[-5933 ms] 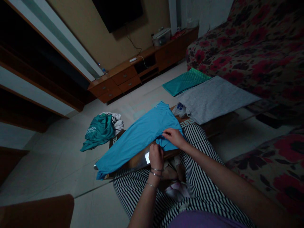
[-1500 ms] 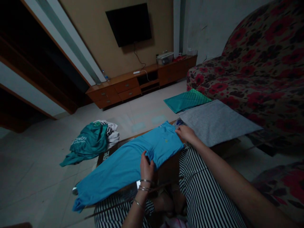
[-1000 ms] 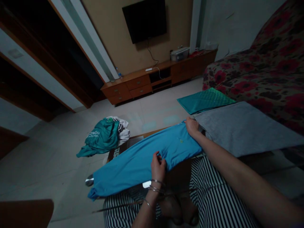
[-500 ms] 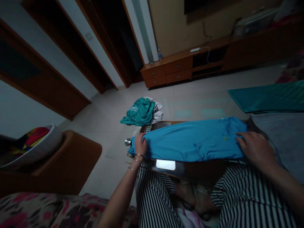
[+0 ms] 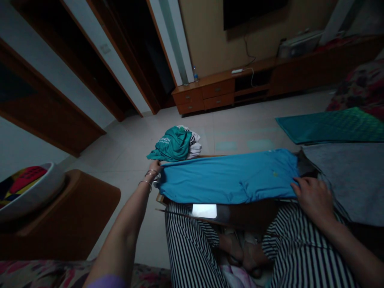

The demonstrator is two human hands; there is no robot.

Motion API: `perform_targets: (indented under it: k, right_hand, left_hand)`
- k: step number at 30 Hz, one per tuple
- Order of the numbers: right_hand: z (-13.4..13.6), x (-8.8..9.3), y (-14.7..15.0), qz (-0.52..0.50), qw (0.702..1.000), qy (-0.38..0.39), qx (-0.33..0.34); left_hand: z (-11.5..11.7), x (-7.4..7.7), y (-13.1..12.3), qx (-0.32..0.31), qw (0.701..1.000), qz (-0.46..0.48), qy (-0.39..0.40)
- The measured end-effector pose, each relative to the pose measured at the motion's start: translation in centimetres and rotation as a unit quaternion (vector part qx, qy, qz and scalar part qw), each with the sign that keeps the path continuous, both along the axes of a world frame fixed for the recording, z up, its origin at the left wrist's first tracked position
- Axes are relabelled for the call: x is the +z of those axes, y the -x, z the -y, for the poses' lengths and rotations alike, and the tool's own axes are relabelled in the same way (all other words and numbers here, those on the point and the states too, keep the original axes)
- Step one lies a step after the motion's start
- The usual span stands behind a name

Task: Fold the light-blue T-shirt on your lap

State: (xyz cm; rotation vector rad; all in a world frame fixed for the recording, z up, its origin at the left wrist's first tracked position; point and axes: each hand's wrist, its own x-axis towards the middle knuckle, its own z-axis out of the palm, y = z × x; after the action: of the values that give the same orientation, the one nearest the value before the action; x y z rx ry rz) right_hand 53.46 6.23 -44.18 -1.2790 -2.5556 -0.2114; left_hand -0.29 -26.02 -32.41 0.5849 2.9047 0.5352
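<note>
I sit in a room by a big flowery sofa (image 5: 360, 80), with a long wood cabinet (image 5: 222, 90) far ahead. On my low table (image 5: 240, 212) lies a blue shirt (image 5: 228, 178), folded long and thin, right in front of my legs. A green shirt (image 5: 172, 145) sits in a heap just past its left end. My left hand (image 5: 154, 167) is at that end, fingers closed on the corner to pull the cloth straight. My right hand (image 5: 312, 198) rests open on the other end, fingers (image 5: 297, 183) spread, to keep the shirt from sliding.
</note>
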Motion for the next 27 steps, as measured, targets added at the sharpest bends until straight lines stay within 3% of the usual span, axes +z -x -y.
perform_targets:
  k: [6,11,16,22,27]
  right_hand:
    - [0.5,0.2,0.0,0.013,1.0,-0.01,-0.006]
    - [0.5,0.1,-0.1,0.018,1.0,-0.024,0.0]
    - [0.5,0.0,-0.2,0.023,0.999,-0.026,0.0]
    - [0.9,0.3,-0.3,0.018,0.999,-0.034,-0.002]
    - [1.1,0.4,-0.3,0.013,0.999,-0.03,0.002]
  left_hand:
    - [0.3,-1.2,-0.3,0.052,0.998,-0.007,-0.035]
    - [4.8,-1.9,-2.0,0.08,0.994,0.076,-0.016]
    - [8.5,-2.2,-5.6,0.032,0.987,0.155,-0.031]
    - [8.4,-2.6,-9.5,-0.014,0.984,0.126,-0.124]
    - [8.4,-2.1,-10.0,0.012,0.989,0.057,-0.138]
